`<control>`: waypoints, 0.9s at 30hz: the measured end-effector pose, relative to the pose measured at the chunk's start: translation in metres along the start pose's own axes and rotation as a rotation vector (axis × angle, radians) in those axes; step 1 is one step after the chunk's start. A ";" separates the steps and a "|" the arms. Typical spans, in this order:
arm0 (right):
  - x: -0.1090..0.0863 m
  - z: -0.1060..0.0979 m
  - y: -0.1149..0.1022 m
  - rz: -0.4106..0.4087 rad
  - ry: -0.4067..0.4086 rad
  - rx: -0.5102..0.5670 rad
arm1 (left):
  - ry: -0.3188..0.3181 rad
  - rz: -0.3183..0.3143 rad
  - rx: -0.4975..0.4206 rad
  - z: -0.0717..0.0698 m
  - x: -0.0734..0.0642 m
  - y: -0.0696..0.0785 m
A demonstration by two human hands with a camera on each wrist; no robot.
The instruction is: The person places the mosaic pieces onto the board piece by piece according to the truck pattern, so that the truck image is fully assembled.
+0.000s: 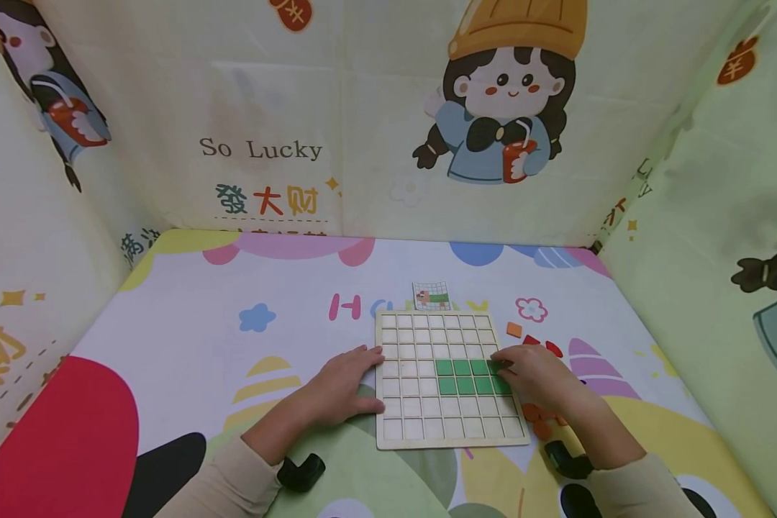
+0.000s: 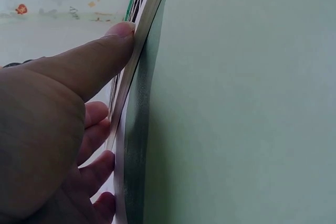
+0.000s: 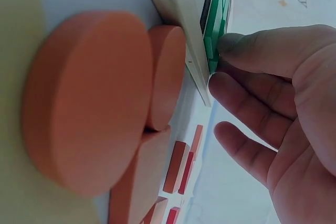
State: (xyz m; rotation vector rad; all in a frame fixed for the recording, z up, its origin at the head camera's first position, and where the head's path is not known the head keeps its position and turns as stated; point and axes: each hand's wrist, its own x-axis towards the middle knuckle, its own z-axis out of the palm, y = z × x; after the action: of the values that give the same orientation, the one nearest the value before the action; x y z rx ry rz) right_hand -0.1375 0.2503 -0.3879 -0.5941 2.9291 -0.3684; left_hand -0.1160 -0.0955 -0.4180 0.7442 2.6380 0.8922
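A square wooden grid board (image 1: pixel 412 408) lies on the patterned tablecloth, with two rows of green square tiles (image 1: pixel 465 386) set in its right half. My left hand (image 1: pixel 339 385) rests at the board's left edge. In the left wrist view its thumb (image 2: pixel 113 45) presses that edge, and the other fingers lie along the side. At the right end of the green rows is my right hand (image 1: pixel 537 374). Its thumb (image 3: pixel 252 51) and forefinger pinch a green tile (image 3: pixel 213 30) at the board's right side, with the forefinger partly hidden behind the thumb. The remaining fingers are loosely bent.
Behind the board lies a small picture card (image 1: pixel 431 296) showing a gridded pattern. To the right are an orange square (image 1: pixel 514 329), red pieces (image 1: pixel 554 349) and orange round pieces (image 1: pixel 542 430), some hidden under the right arm. Printed cloth walls (image 1: pixel 375 144) enclose the table.
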 end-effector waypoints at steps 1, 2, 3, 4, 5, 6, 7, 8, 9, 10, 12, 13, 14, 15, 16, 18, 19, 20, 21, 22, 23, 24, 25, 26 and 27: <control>0.000 0.000 0.000 0.004 -0.003 0.002 | 0.000 -0.001 0.000 0.000 0.000 0.000; 0.000 0.000 -0.001 0.008 -0.006 0.005 | 0.000 -0.003 0.000 0.000 0.000 0.000; 0.000 0.000 -0.001 0.011 -0.008 0.007 | 0.000 -0.004 0.000 0.000 0.000 0.000; -0.001 0.000 -0.001 0.015 -0.010 0.011 | 0.000 -0.004 0.000 0.001 0.000 0.000; -0.001 0.000 -0.001 0.018 -0.012 0.015 | 0.000 -0.003 0.002 0.001 0.000 -0.001; -0.001 0.000 -0.001 0.021 -0.010 0.018 | 0.000 -0.004 0.004 0.001 0.001 -0.001; -0.001 0.000 -0.001 0.022 -0.010 0.022 | 0.000 -0.005 0.008 0.001 0.001 -0.001; -0.001 0.000 -0.002 0.024 -0.010 0.027 | 0.000 -0.004 0.009 0.002 0.001 -0.002; -0.001 0.000 -0.001 0.025 -0.008 0.035 | 0.001 -0.003 0.012 0.002 0.001 -0.002; -0.001 0.000 -0.001 0.030 -0.006 0.041 | 0.001 -0.002 0.013 0.002 0.001 -0.002; -0.001 0.000 -0.001 0.032 0.000 0.056 | 0.001 -0.003 0.011 0.002 0.001 -0.002; -0.002 0.000 0.000 0.033 0.003 0.062 | 0.001 -0.002 0.009 0.002 0.001 -0.002; -0.002 0.000 0.000 0.036 0.008 0.071 | 0.000 -0.004 0.008 0.001 0.001 -0.002; -0.002 0.000 0.000 0.038 0.012 0.077 | 0.000 -0.005 0.007 0.001 0.001 -0.002; -0.002 0.001 0.001 0.039 0.016 0.082 | -0.001 -0.007 0.006 0.001 0.001 -0.002; -0.002 0.001 0.002 0.042 0.022 0.094 | -0.001 -0.008 0.007 0.001 0.001 -0.002; -0.002 0.001 0.002 0.045 0.025 0.101 | -0.001 -0.010 0.008 0.001 0.001 -0.002; -0.002 0.001 0.003 0.046 0.026 0.106 | -0.001 -0.008 0.008 0.001 0.001 -0.002; -0.003 0.001 0.003 0.049 0.028 0.112 | -0.001 -0.008 0.008 0.001 0.001 -0.002; -0.004 0.001 0.004 0.049 0.034 0.115 | -0.001 -0.009 0.007 0.001 0.001 -0.002; -0.005 0.000 0.004 0.051 0.042 0.119 | -0.001 -0.009 0.006 0.001 0.001 -0.002; -0.006 -0.001 0.005 0.049 0.050 0.124 | -0.002 -0.010 0.005 0.001 0.001 -0.002; -0.007 -0.002 0.006 0.053 0.061 0.126 | -0.003 -0.010 0.005 0.001 0.001 -0.002; -0.008 -0.003 0.006 0.054 0.072 0.128 | -0.004 -0.010 0.004 0.001 0.001 -0.002; -0.010 -0.005 0.008 0.059 0.083 0.132 | -0.005 -0.010 0.005 0.001 0.001 -0.002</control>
State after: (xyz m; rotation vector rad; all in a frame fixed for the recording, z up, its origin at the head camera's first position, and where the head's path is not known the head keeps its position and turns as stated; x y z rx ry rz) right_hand -0.1322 0.2619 -0.3846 -0.4843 2.9625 -0.5877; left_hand -0.1178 -0.0959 -0.4202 0.7324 2.6384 0.8803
